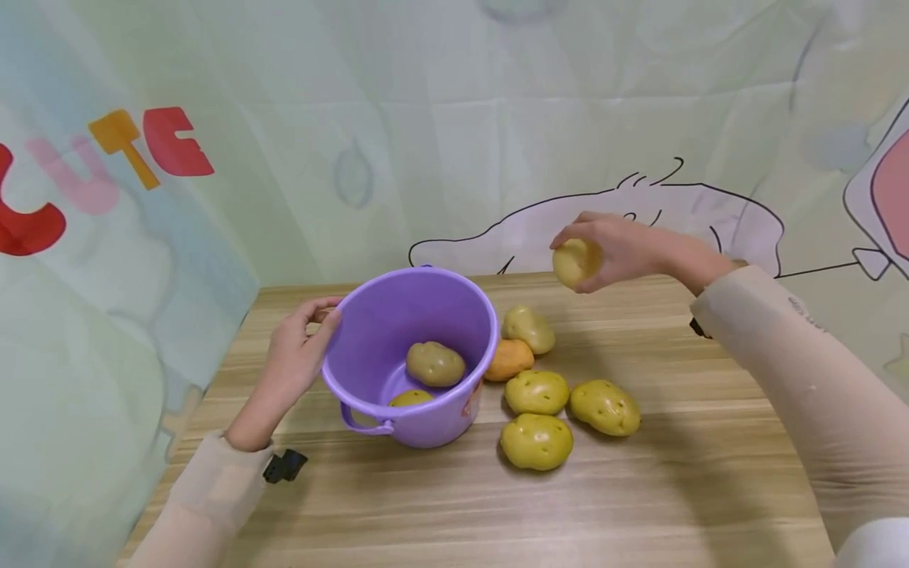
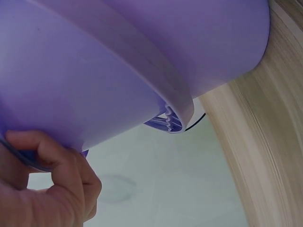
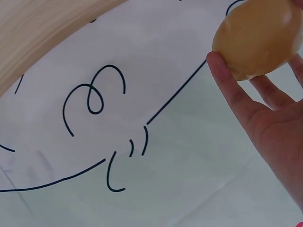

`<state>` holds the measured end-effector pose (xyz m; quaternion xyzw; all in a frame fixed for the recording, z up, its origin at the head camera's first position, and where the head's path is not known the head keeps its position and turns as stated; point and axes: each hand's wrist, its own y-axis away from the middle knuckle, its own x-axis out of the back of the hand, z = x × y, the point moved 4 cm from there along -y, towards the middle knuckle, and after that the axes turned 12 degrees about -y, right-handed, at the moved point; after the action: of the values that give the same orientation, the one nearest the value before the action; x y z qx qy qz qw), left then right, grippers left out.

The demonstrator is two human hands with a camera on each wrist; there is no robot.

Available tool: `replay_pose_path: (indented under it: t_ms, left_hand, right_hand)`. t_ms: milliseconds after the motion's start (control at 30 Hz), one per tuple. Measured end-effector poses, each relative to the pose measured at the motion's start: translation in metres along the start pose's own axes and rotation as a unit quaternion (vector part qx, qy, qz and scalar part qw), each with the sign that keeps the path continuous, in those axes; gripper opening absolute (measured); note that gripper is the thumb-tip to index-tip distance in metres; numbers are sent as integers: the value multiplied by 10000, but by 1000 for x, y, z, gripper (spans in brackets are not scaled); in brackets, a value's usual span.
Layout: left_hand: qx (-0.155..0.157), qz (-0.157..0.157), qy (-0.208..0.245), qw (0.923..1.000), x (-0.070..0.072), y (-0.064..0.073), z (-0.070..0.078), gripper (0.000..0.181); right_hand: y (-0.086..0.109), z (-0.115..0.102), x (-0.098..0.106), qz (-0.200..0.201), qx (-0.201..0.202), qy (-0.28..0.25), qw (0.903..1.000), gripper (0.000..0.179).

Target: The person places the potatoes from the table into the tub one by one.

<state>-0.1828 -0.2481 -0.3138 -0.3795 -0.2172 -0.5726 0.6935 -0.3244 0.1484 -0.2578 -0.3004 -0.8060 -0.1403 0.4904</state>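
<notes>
Apparent transfer step: potato (image 1: 572,265) aloft, right of purple bucket (image 1: 433,426).
Head: clamps right fingers (image 1: 584,227) round potato, off the counter (image 1: 398,505); grips bucket's rim (image 1: 494,327) with left fingers (image 1: 321,304). Left wrist: shows fingers curled at that rim. Right wrist: shows potato in grasp. Next probably calls for carrying leftward over the bucket.

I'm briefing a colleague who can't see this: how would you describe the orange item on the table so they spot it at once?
Find the purple bucket on the wooden table. In the head view, just right of it lies the orange item, with a pale potato behind and yellow potatoes in front. Its orange colour sets it apart from those yellowish neighbours.
</notes>
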Motion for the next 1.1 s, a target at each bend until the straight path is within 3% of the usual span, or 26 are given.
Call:
replay_pose_path:
  t_ms: [300,733,1100]
  left_hand:
    - [17,-9,-70,10000,1,1,1,39]
    - [34,32,-106,9999,0,-1,0,39]
    - [28,-7,-53,10000,-1,-2,3,40]
  right_hand:
    - [-8,-15,5,-32,21,26,10000,59]
    - [-23,-36,12,-73,416,47,9991,58]
    - [-38,-68,15,-272,452,-10,9986,60]
